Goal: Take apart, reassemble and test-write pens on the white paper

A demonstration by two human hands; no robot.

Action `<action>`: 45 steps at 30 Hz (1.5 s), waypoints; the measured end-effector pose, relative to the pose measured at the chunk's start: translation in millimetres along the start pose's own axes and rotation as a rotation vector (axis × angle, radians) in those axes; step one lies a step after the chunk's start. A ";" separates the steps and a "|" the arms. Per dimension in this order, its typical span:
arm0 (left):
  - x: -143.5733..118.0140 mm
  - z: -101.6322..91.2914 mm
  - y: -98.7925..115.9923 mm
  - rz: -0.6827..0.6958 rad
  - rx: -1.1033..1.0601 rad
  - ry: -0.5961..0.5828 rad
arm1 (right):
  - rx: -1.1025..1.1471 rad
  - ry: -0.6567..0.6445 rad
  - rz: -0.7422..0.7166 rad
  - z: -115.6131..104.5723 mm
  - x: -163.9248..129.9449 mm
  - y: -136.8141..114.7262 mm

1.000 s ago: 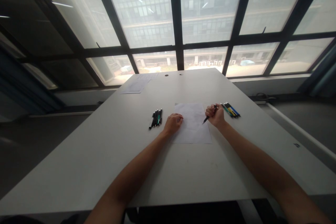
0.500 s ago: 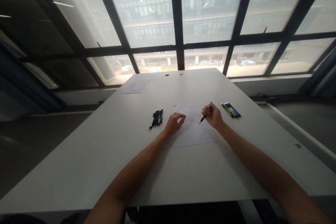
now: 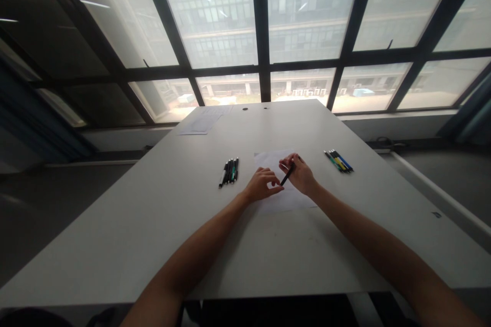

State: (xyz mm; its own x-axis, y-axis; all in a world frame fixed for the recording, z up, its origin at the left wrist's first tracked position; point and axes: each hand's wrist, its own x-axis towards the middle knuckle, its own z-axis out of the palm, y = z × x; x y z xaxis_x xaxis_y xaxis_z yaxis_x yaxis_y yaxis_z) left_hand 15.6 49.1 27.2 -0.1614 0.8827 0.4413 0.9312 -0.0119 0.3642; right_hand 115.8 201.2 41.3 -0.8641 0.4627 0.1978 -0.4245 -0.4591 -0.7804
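Over the white sheet (image 3: 286,199), slim black pen (image 3: 287,175) pinched by right hand (image 3: 301,176), left hand (image 3: 263,185) seemingly touching its tip

We see a smooth matt white table (image 3: 161,225), a thin matt paper sheet (image 3: 270,159), a black pen (image 3: 287,174) that looks plastic, slightly glossy pens (image 3: 229,171) left, more plastic-looking pens (image 3: 338,160) right.

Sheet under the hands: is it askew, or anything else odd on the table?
The sheet lies slightly skewed to the table edge; both hands meet over it at a black pen. Both pen groups lie tidy.
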 end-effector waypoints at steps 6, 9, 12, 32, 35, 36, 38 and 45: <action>-0.5 6.1 -4.1 0.052 0.074 0.101 | 0.036 0.002 -0.017 -6.7 2.8 4.3; -0.9 6.0 -7.1 0.027 0.118 0.137 | -0.263 -0.048 0.003 -11.1 2.9 10.8; -1.3 3.8 -8.4 0.005 0.143 0.140 | -0.534 -0.107 0.046 -13.1 2.7 17.0; -8.2 16.9 -36.6 -0.245 0.194 0.021 | -0.891 0.112 -0.186 -47.2 19.2 20.1; -7.9 15.3 -32.5 -0.197 0.196 -0.024 | -0.926 0.129 -0.204 -47.5 18.9 21.4; -7.9 15.0 -31.4 -0.186 0.196 -0.043 | -0.933 0.129 -0.210 -48.0 18.9 22.0; -8.1 14.5 -29.9 -0.161 0.185 -0.084 | -0.947 0.121 -0.217 -49.6 19.1 23.7; -9.9 14.9 -32.1 -0.092 0.127 -0.127 | -0.987 0.082 -0.171 -52.7 19.6 29.3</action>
State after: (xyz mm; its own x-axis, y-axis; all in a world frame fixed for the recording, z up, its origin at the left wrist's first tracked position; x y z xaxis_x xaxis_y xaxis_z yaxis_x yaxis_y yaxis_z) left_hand -7.8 47.8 -1.1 -0.2126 0.9295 0.3014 0.9495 0.1236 0.2884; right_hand 100.6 236.8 -8.9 -0.7753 0.5315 0.3411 -0.0953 0.4355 -0.8952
